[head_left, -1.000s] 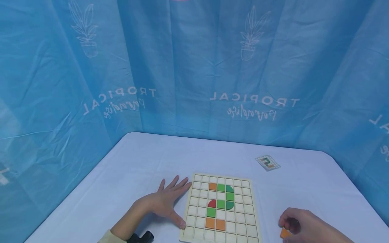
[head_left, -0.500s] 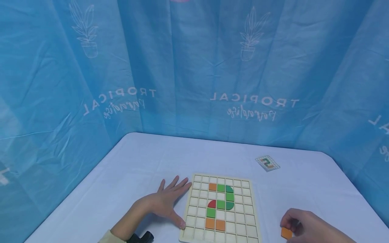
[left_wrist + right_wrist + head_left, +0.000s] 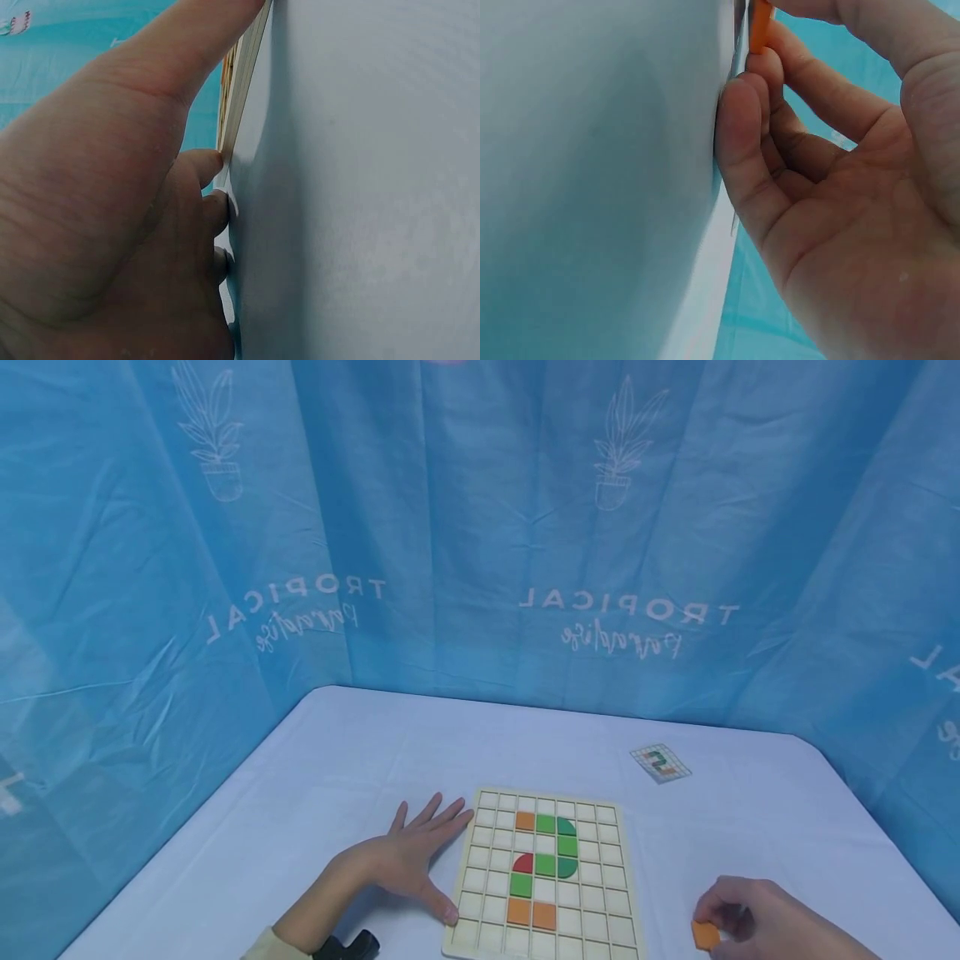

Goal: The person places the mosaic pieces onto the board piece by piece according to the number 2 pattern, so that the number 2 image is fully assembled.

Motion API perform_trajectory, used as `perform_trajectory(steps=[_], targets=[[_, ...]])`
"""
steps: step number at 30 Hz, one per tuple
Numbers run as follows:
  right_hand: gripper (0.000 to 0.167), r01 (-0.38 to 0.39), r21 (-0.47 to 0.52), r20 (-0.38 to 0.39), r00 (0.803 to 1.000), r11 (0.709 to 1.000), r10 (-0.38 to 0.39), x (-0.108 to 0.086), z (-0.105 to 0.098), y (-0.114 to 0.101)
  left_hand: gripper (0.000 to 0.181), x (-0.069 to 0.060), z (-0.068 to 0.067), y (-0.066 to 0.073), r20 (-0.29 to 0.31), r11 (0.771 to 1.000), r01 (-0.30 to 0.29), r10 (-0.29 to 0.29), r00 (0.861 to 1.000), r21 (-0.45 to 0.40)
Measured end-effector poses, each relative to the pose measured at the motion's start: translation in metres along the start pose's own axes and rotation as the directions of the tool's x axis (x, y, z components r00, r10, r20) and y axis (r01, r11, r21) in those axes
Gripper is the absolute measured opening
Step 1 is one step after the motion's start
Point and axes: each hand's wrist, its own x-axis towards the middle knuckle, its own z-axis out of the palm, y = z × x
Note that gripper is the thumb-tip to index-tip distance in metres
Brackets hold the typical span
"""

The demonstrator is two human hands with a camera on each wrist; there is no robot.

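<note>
A pale wooden grid board (image 3: 606, 900) lies on the table. On it, orange, green and red tiles form a curved figure, with two orange tiles (image 3: 531, 913) at its near end. My left hand (image 3: 405, 860) spreads its fingers along the board's left side, thumb at the near-left edge. The left wrist view shows the thumb and a fingertip against the board's edge (image 3: 246, 82). To the right of the board, my right hand (image 3: 761, 920) pinches an orange tile (image 3: 704, 935) close to the tabletop. The right wrist view shows this tile (image 3: 760, 28) at the fingertips, partly cut off.
A small pattern card (image 3: 660, 763) lies on the white table (image 3: 420, 743) beyond the board's far right corner. A black object (image 3: 362, 946) sits below the left forearm. Blue curtains (image 3: 480, 543) surround the table's far side and flanks.
The orange tile has turned in my right hand's fingers and shows more of its face. That hand has shifted slightly right; the left hand and board stay put.
</note>
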Motion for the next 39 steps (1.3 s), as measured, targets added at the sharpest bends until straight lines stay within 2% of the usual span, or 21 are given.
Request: perform_trajectory(steps=[4,8,14,16,21,23,26,28,31,37,39], targets=[[0.023,0.054,0.016,0.008,0.999,0.998,-0.054,0.003,-0.004,-0.002,0.127,0.0,0.0,-0.001,-0.001,1.0,-0.001,0.001,1.0,-0.002],[0.02,0.149,-0.006,-0.002,0.989,0.989,-0.149,0.006,-0.005,-0.006,0.127,-0.001,0.0,-0.002,-0.008,1.0,-0.004,0.004,1.0,0.0],[0.015,0.32,-0.075,-0.018,0.946,0.944,-0.322,0.013,-0.004,-0.014,0.126,-0.004,0.001,-0.001,-0.004,1.0,0.002,-0.002,1.0,-0.023],[0.015,0.343,-0.081,-0.018,0.938,0.936,-0.345,0.015,-0.004,-0.018,0.126,-0.006,0.001,-0.001,-0.001,0.999,0.005,-0.005,1.0,-0.032],[0.017,0.327,-0.081,-0.027,0.943,0.941,-0.331,0.024,0.001,-0.027,0.125,-0.006,0.001,-0.002,0.001,0.999,-0.003,0.003,1.0,-0.033],[0.018,0.363,-0.104,-0.041,0.929,0.926,-0.369,0.027,0.004,-0.03,0.125,-0.006,0.002,-0.003,0.003,1.0,-0.004,0.004,1.0,-0.03],[0.019,0.43,-0.133,-0.063,0.896,0.893,-0.441,0.032,0.007,-0.033,0.126,-0.005,0.002,-0.003,0.003,1.0,-0.005,0.005,1.0,-0.021],[0.019,0.452,-0.131,-0.068,0.884,0.883,-0.463,0.034,0.008,-0.035,0.127,-0.005,0.003,-0.003,0.001,1.0,-0.004,0.004,1.0,-0.017],[0.019,0.449,-0.119,-0.067,0.886,0.886,-0.458,0.037,0.01,-0.039,0.127,-0.003,0.002,-0.002,-0.002,1.0,-0.012,0.012,1.0,-0.014],[0.017,0.414,-0.136,-0.066,0.903,0.9,-0.425,0.044,0.012,-0.049,0.126,0.0,0.002,-0.003,-0.008,1.0,-0.023,0.023,1.0,-0.004],[0.017,0.416,-0.145,-0.066,0.901,0.898,-0.429,0.046,0.013,-0.051,0.126,0.0,0.001,-0.003,-0.011,1.0,-0.023,0.023,1.0,-0.001]])
